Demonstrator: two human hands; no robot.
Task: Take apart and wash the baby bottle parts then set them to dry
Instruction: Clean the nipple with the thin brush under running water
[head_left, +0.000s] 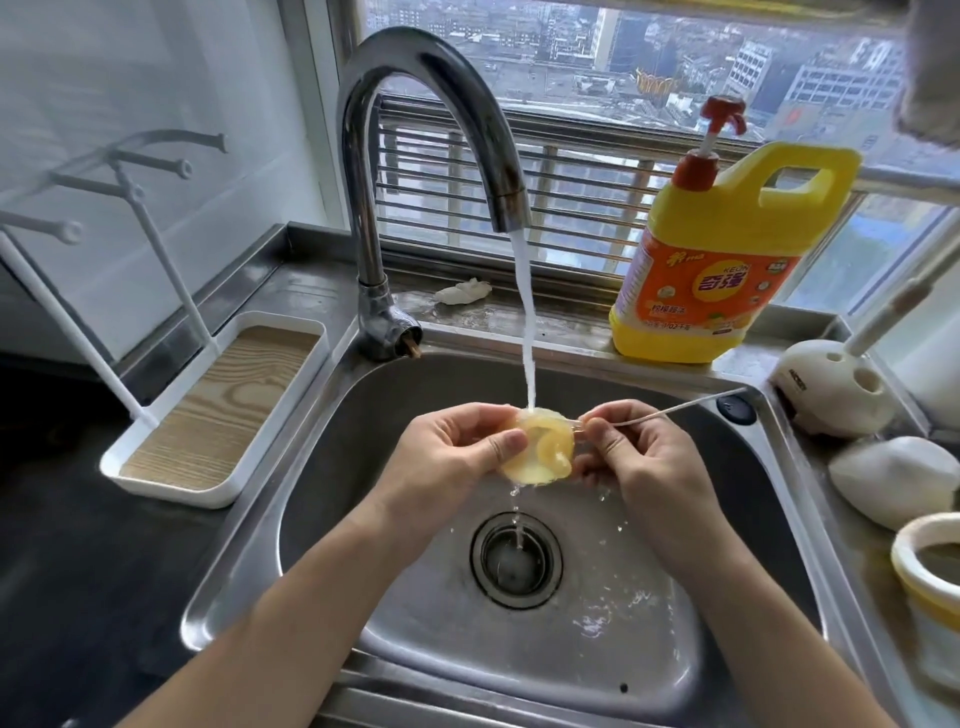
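Our left hand (457, 452) pinches the yellowish silicone bottle part (537, 452) under the tap stream (525, 312) over the sink (363, 415). Our right hand (641, 460) pinches a thin wire brush (685, 408) against it. Washing looks midway, we judge; the drying rack (218, 410) comes later.

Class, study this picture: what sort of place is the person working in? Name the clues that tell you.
Probably a home kitchen in a high-rise flat: a stainless steel sink under a running tap, a yellow pump bottle of dish soap on the ledge, and a window overlooking city buildings.
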